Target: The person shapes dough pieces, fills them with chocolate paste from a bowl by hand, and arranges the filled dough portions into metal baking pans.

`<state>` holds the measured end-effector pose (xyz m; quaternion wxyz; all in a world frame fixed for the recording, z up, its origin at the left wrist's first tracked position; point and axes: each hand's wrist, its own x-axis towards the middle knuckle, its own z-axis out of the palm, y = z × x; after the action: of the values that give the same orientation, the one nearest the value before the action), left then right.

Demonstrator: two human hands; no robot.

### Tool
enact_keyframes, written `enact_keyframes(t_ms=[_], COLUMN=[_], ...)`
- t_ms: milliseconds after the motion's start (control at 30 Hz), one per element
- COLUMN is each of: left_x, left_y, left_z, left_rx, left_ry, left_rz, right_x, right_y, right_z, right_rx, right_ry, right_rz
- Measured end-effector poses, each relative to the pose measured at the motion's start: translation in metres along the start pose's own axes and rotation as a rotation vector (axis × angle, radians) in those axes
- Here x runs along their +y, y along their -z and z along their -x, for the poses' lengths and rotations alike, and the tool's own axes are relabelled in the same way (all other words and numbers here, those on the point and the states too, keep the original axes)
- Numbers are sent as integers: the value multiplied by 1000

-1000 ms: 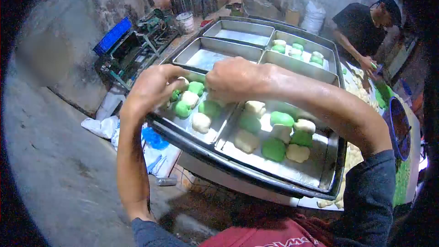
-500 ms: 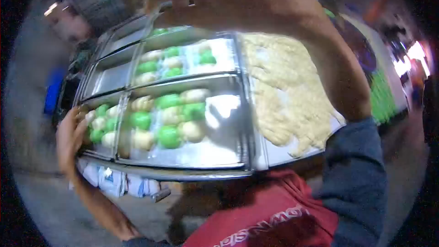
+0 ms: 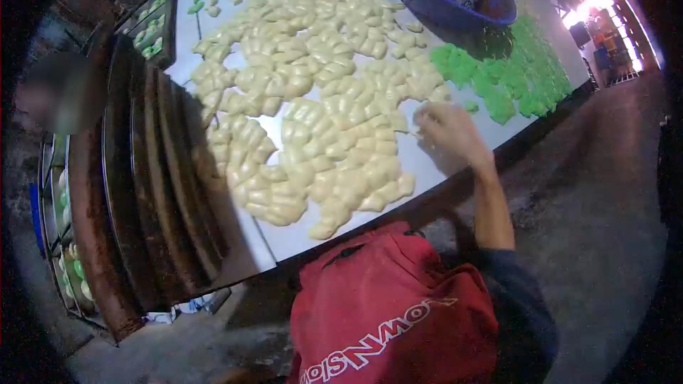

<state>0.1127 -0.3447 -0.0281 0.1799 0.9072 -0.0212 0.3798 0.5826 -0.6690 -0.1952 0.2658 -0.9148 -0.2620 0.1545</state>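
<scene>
Left edge: a compartmented tray with cream and green pieces is partly seen behind stacked dark trays; a further tray with pieces is set at the table's far left corner.
Left hand: not seen; whether anything is held by it cannot be told.
Cream dough pieces: the middle of the white table is covered by them, in touching clusters. They are mostly oblong, with long axes turned various ways. The cluster's right border is found just left of the right hand's fingers, with the main spread farther left.
Right hand: held low over the table between the cream cluster and the near right edge, and nearer to the dough than any other hand seen. The fingers are partly curled and pointed left; whether a piece is gripped cannot be told.
Right forearm: brought in from the lower right, angled up and slightly left, with the wrist bent leftward.
Small green piece: placed just beyond the knuckles.
Blue basin: stood beyond the hand, partly ringed by dough.
Green dough pieces: massed beyond and right of the hand, apart from it.
</scene>
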Motion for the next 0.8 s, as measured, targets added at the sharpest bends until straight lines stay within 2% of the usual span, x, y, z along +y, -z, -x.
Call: enact_keyframes(t_ms=[33,67,100,133,167,233,267,300,333,367,400,433,567,667,700,800], left_x=[6,4,3,20,25,58,31,24,21,17,10,7,-4,-10,-10,-14], left_y=[-30,-82,-132,-154,-168,-261,-280,-312,-338,-364,-391,-407,-469,-490,-495,-503], left_z=[-13,-10,-9,-46,-69,-76,-92,-89,-93,-96,-93,-98,-114,-124,-125,-131], left_rx=[-207,-74,57,-253,-628,-259,-608,-687,-689,-693,-624,-693,-581,-507,-490,-497], left_ry=[44,53,62,-190,535,667,660,698,629,561,513,505,304,208,203,160], left_rz=[149,293,435,134,450,247,387,405,381,360,404,319,279,312,316,294], right_x=[31,20,37,52,61,68,65,59,53,49,44,46,62,72,88,76], right_y=[-13,-8,-17,-25,-31,-38,-39,-40,-42,-41,-44,-55,-64,-43,-42,-13], right_z=[5,17,23,26,27,22,15,8,2,-7,-16,-21,-36,-33,-33,-37], right_rx=[38,-90,-98,-104,-36,106,178,253,329,307,350,375,349,-50,-129,40], right_ry=[76,-108,-83,-54,-33,16,54,90,124,158,204,248,374,-125,-251,-329], right_rz=[62,-95,-74,-50,-72,-109,-69,-30,8,147,201,170,90,-536,-910,-1342])
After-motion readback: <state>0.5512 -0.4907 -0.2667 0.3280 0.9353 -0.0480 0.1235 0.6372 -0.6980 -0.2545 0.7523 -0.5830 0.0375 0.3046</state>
